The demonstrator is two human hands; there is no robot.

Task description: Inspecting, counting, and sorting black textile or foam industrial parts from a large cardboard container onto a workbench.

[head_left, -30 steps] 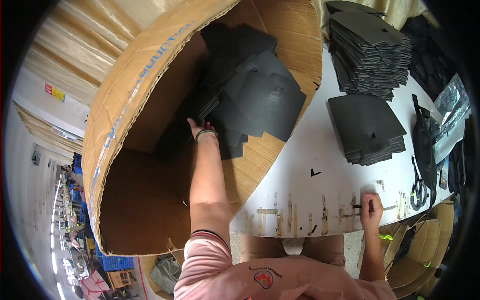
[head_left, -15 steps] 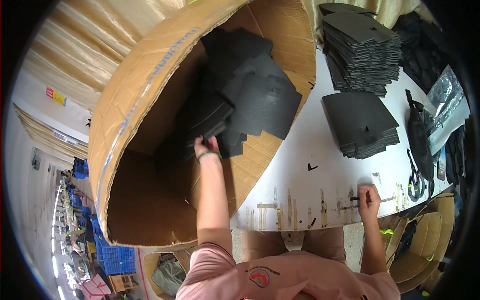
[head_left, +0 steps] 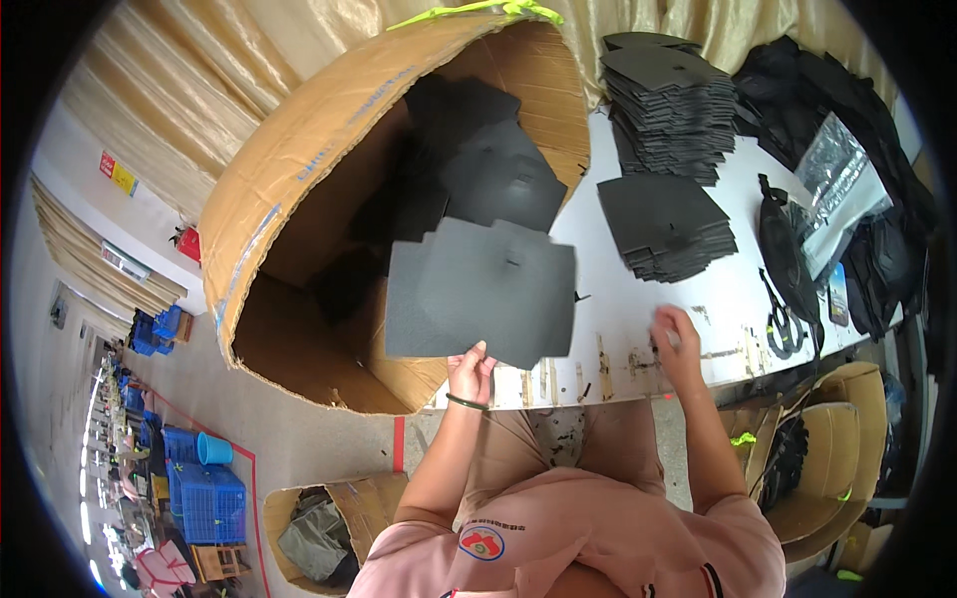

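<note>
My left hand [head_left: 469, 377] grips the lower edge of a black foam sheet [head_left: 478, 289] with notched edges and a small slit. The sheet is raised in front of the mouth of a big cardboard box [head_left: 299, 189] lying on its side. More black sheets [head_left: 503, 179] lie loose inside that box. Over the front part of the white table, my right hand [head_left: 680, 344] has its fingers loosely bent and apart, with nothing visible in them. Beyond it sits a low stack of black sheets [head_left: 663, 224], with a taller stack [head_left: 668, 105] behind.
Scissors [head_left: 783, 324], a black pouch [head_left: 788, 254] and a clear plastic bag [head_left: 837, 189] lie on the right of the table [head_left: 618, 309]. Black cloth [head_left: 867, 259] is heaped beside them. Cardboard boxes [head_left: 842, 448] stand below on the right; another [head_left: 369, 503] is on the floor at left.
My left hand has come out of the big box toward me, bringing a black sheet. The fingers of my right hand have loosened from a closed curl. The view has shifted.
</note>
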